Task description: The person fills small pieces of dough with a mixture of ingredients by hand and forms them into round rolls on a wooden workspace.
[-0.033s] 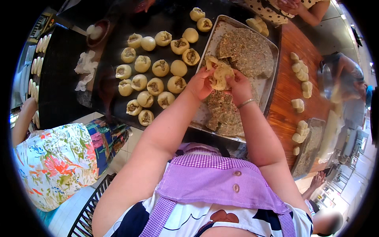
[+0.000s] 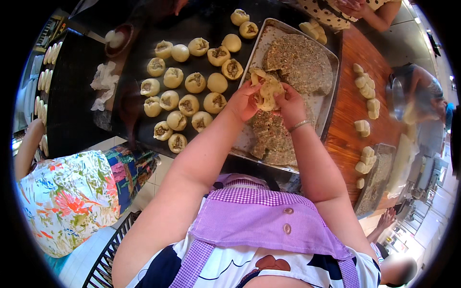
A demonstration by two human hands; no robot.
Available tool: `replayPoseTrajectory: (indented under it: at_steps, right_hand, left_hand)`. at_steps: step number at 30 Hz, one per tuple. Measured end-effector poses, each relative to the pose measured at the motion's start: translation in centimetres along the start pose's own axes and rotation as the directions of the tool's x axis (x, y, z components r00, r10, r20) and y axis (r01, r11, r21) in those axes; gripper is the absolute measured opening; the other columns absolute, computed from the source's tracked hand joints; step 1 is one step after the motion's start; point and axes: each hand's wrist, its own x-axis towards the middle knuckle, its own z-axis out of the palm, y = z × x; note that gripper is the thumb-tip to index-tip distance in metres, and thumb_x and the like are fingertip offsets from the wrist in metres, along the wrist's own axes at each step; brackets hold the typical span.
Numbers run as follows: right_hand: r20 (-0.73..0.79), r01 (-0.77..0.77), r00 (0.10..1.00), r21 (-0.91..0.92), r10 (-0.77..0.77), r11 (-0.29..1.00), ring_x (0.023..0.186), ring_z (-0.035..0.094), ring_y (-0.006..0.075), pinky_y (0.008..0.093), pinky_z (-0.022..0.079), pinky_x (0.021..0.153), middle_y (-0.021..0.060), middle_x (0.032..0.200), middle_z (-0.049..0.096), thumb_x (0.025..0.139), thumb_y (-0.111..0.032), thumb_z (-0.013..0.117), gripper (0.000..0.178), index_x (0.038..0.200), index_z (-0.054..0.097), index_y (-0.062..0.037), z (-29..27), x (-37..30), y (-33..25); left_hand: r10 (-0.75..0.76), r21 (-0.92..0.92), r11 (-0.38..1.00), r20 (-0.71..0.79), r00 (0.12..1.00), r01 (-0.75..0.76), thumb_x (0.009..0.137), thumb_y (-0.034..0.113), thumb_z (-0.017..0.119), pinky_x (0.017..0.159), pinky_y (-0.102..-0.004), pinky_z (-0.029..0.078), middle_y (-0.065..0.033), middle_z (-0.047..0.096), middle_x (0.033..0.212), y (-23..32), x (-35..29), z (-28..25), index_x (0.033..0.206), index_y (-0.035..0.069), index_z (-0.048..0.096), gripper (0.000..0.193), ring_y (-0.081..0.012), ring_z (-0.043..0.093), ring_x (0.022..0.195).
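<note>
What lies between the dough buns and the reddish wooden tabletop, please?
In the head view, a metal tray holding brownish filling lies between the buns and the wooden tabletop.

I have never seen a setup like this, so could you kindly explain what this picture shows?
There is no machine: a person works with two bare hands, seen from above by a wide camera worn on the head, which makes straight edges look bent. The left hand and right hand together hold a piece of dough over a metal tray of speckled filling. Left of it, dough balls sit on a dark table; to its right, dough lumps lie on wood.
</note>
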Motion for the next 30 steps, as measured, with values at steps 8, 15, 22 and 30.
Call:
replayPoseTrajectory:
  at_steps: [8,15,22,30]
  right_hand:
    - [0.112,-0.002,0.993,0.411,-0.049,0.911,0.089,0.063,0.0168,0.0310,0.052,0.078,0.0090,0.112,0.061,0.090,-0.021,0.066,0.043,0.125,0.053,0.0013,1.5,2.6,0.6]
    - [-0.100,-0.098,0.991,-0.081,0.090,0.992,0.083,0.060,0.0153,0.0289,0.050,0.076,0.0085,0.099,0.062,0.092,-0.026,0.065,0.034,0.114,0.062,-0.0010,2.5,5.0,-1.4]
    - [0.157,0.333,0.943,-0.438,-0.293,0.835,0.073,0.059,0.0152,0.0303,0.050,0.072,0.0037,0.084,0.061,0.094,-0.034,0.060,0.036,0.115,0.062,-0.0050,1.8,8.1,1.6]
    - [0.129,0.042,0.992,-0.226,-0.013,0.973,0.069,0.056,0.0117,0.0279,0.048,0.053,0.0020,0.080,0.062,0.096,-0.045,0.055,0.043,0.109,0.061,-0.0044,2.8,7.2,0.6]
  left_hand:
    - [-0.110,0.069,0.991,-0.035,0.993,0.112,0.090,0.007,0.059,0.084,-0.0403,0.056,-0.0116,0.059,0.118,1.1,0.4,-0.6,0.130,0.005,0.041,0.044,-0.0255,0.063,0.105]
    - [-0.194,0.214,0.955,-0.073,0.978,0.205,0.086,0.003,0.062,0.080,-0.0383,0.057,-0.0118,0.061,0.111,2.9,0.3,-0.4,0.123,0.004,0.044,0.042,-0.0235,0.066,0.097]
    - [-0.280,0.413,0.860,-0.109,0.954,0.299,0.081,0.003,0.069,0.077,-0.0319,0.056,-0.0089,0.064,0.104,4.1,0.4,-0.7,0.120,0.001,0.050,0.043,-0.0189,0.067,0.092]
    - [-0.256,0.437,0.856,-0.106,0.961,0.277,0.081,0.004,0.063,0.076,-0.0320,0.055,-0.0080,0.064,0.103,4.5,-0.2,-0.6,0.124,0.004,0.052,0.045,-0.0187,0.066,0.090]
